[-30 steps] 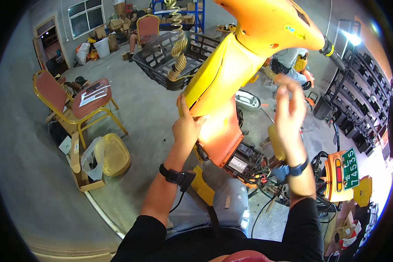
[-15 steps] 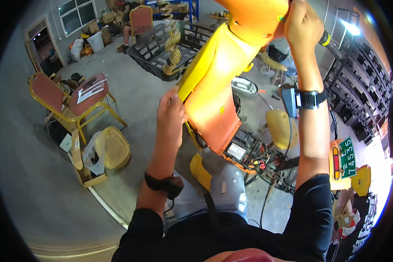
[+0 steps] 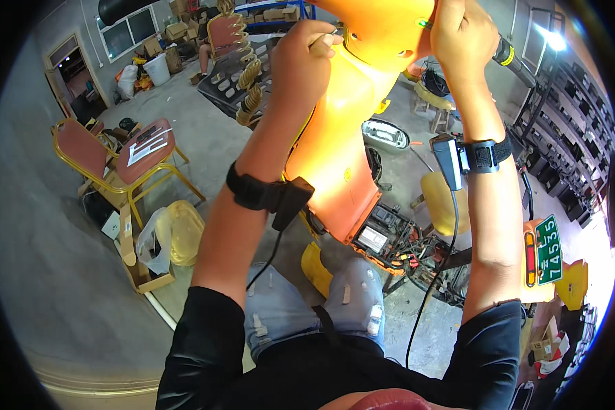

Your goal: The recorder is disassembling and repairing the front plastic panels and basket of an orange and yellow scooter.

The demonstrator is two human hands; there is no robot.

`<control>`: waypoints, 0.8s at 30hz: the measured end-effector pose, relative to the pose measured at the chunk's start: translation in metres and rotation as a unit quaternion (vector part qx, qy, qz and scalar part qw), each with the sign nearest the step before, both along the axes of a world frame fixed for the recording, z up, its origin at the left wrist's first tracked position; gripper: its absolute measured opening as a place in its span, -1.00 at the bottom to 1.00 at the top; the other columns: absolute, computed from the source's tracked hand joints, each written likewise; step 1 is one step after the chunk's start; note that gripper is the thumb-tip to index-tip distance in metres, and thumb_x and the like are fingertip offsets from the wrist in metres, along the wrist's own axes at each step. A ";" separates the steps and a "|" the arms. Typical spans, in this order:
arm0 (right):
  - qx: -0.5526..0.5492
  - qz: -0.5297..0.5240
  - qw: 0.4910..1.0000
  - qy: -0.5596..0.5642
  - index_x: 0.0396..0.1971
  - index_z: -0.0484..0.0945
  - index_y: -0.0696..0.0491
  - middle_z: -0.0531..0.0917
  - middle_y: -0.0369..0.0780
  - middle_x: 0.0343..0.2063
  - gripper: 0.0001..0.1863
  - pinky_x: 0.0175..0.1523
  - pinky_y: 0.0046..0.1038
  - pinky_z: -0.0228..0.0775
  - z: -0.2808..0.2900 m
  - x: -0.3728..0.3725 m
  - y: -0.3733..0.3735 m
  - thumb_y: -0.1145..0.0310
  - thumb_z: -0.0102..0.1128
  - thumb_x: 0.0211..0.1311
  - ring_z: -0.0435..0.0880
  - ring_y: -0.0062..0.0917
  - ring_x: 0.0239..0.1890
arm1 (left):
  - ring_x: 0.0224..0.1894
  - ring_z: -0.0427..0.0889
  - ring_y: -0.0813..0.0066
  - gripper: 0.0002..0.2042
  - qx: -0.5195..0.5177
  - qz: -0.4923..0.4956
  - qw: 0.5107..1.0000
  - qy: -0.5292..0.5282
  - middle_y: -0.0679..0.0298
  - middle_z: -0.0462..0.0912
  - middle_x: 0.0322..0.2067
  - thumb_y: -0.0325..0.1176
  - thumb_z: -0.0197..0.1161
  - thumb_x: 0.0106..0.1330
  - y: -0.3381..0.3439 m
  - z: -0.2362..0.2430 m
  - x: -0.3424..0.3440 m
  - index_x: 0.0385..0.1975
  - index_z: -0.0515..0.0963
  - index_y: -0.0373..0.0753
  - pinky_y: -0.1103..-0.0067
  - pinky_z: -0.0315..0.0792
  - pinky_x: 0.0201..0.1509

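Note:
An orange scooter front stands before me, with a glossy head cover at the top and a long yellow-orange leg shield below. My left hand is closed at the seam between the two, on the left. Its thumb and finger are pinched together, and what they hold is hidden. My right hand is wrapped against the right edge of the head cover; its upper part leaves the picture. Beside it sticks out a black handlebar grip. Below the leg shield lies the exposed floor frame with wiring.
A red chair with papers on its seat stands left, near a cardboard box and a yellow-tinted basin. Coiled tan hose hangs by a black crate. Right are a scooter rear with a green plate and shelving.
My left hand has moved up from the leg shield's left edge to the head cover seam and is pinched there. The right hand stays at the head cover.

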State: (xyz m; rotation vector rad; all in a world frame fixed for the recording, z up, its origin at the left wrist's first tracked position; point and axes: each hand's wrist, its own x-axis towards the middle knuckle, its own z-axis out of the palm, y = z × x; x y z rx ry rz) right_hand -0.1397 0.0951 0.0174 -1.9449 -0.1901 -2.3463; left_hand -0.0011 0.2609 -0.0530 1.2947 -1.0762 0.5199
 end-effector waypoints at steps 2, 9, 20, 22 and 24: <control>-0.001 0.001 1.000 -0.002 -0.17 0.73 0.19 0.77 0.01 -0.31 -0.62 -0.03 -0.28 0.56 0.000 0.005 -0.001 0.29 -0.06 0.50 0.77 -0.17 -0.21 | -0.19 0.74 0.43 -0.80 -0.022 -0.007 0.998 0.058 0.09 0.79 -0.15 -0.53 0.18 0.43 -0.012 -0.004 0.003 0.00 0.54 -0.38 0.56 0.58 -0.05; 0.005 0.045 0.999 0.006 -0.16 0.74 0.22 0.79 -0.03 -0.32 -0.64 -0.05 -0.40 0.55 0.000 0.005 -0.003 0.32 -0.04 0.51 0.77 -0.35 -0.24 | -0.18 0.77 0.45 -0.89 -0.103 0.128 0.982 -0.091 0.11 0.80 -0.19 -0.52 0.29 0.37 -0.027 -0.022 0.000 -0.16 0.66 -0.31 0.56 0.55 -0.09; 0.142 0.185 0.972 -0.002 -0.13 0.72 0.29 0.80 -0.07 -0.27 -0.59 -0.03 -0.46 0.51 0.014 0.006 -0.006 0.27 -0.03 0.53 0.74 -0.45 -0.21 | -0.29 0.75 0.41 -0.83 -0.097 0.167 0.978 -0.080 0.16 0.81 -0.28 -0.47 0.43 0.26 -0.021 -0.024 -0.015 -0.17 0.68 -0.30 0.53 0.57 -0.09; 0.010 0.092 0.996 0.010 -0.13 0.72 0.29 0.79 -0.05 -0.29 -0.59 -0.06 -0.46 0.51 0.002 0.000 0.014 0.27 -0.04 0.52 0.74 -0.45 -0.23 | -0.28 0.74 0.42 -0.85 -0.123 0.128 0.983 -0.054 0.18 0.80 -0.31 -0.47 0.41 0.28 -0.022 -0.023 -0.015 -0.18 0.71 -0.26 0.52 0.56 -0.10; -0.002 0.090 0.996 0.020 -0.15 0.72 0.30 0.79 -0.03 -0.31 -0.59 -0.08 -0.45 0.51 0.001 0.004 0.019 0.28 -0.03 0.51 0.74 -0.44 -0.26 | -0.27 0.73 0.43 -0.86 -0.139 0.076 0.987 -0.020 0.17 0.80 -0.32 -0.47 0.39 0.29 -0.024 -0.022 -0.015 -0.18 0.71 -0.26 0.51 0.56 -0.10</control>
